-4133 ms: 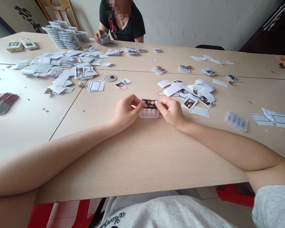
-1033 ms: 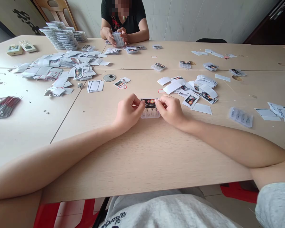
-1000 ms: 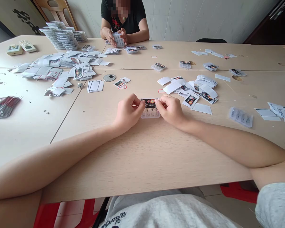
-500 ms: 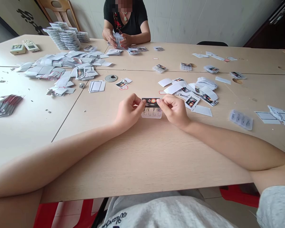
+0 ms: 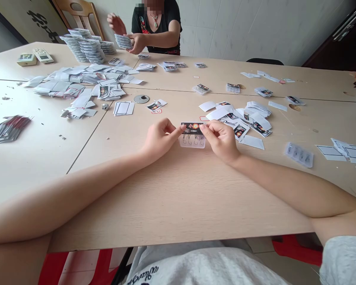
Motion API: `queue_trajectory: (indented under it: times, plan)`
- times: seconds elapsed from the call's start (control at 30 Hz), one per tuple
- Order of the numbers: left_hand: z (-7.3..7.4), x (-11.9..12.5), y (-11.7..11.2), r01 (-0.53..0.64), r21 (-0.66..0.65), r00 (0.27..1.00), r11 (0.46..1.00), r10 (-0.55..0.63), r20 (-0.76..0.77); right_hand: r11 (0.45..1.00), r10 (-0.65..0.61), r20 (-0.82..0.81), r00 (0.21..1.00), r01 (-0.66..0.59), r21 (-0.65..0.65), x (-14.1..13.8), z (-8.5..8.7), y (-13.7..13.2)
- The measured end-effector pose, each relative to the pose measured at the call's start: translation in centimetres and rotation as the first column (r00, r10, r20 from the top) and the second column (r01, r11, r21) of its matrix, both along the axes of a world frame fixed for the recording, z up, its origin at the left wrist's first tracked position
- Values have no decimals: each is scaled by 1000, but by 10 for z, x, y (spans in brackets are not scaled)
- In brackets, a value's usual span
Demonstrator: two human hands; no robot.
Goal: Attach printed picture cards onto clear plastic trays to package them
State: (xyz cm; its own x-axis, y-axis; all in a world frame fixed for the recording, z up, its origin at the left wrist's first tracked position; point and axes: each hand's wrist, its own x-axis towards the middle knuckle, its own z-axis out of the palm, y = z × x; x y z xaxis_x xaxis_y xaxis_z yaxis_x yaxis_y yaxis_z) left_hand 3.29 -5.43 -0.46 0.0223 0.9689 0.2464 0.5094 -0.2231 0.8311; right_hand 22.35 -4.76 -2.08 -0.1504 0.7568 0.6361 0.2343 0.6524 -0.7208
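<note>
A clear plastic blister pack (image 5: 192,141) with small fish hooks inside lies on the wood-look table (image 5: 178,198) in front of me. A narrow black printed card strip (image 5: 192,128) sits along its top edge. My left hand (image 5: 161,138) pinches the strip's left end between thumb and fingers. My right hand (image 5: 221,140) pinches its right end. The fingers hide both ends of the strip, and the hooks show faintly through the plastic.
Across the table, a co-worker's hands (image 5: 127,33) hold a stack of packs. Loose white cards (image 5: 234,114) lie to my right, a larger heap (image 5: 83,77) lies at back left, and stacked packs (image 5: 87,49) stand behind it. A metal disc (image 5: 141,99) lies nearby.
My hands and the pack appear slightly further right, and my right hand sits a little lower against the strip. The co-worker's hands have moved apart, with the stack lifted towards the left.
</note>
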Motion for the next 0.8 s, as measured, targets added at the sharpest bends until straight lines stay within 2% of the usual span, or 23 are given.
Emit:
queue_trajectory:
  times: [0.1,0.2,0.3,0.4,0.53,0.63,0.73,0.8]
  plan:
    - [0,0,2,123,-67,979,990,-110,170,997,0,-24,1000,-1,-72,-1,1,0]
    - [2,1,1,284,-97,907,954,-235,349,993,17,-36,999,-21,-113,-1,1,1]
    - [5,1,-1,376,-105,852,921,-299,430,994,25,-10,1000,-26,-110,0,1,1]
    - [5,1,-1,410,-121,841,904,-323,434,997,40,32,999,-38,-65,-1,0,0]
    - [2,0,1,351,-145,914,925,-305,269,996,93,59,994,-92,-20,-3,-2,-5]
    - [2,-1,1,351,-149,920,924,-310,241,992,125,78,989,-123,-24,-4,-2,-8]
    - [5,0,0,406,-152,881,901,-343,326,984,158,42,987,-154,-88,-4,-1,-9]
    - [7,1,0,434,-159,860,887,-356,365,962,200,14,980,-194,-194,-3,0,-9]
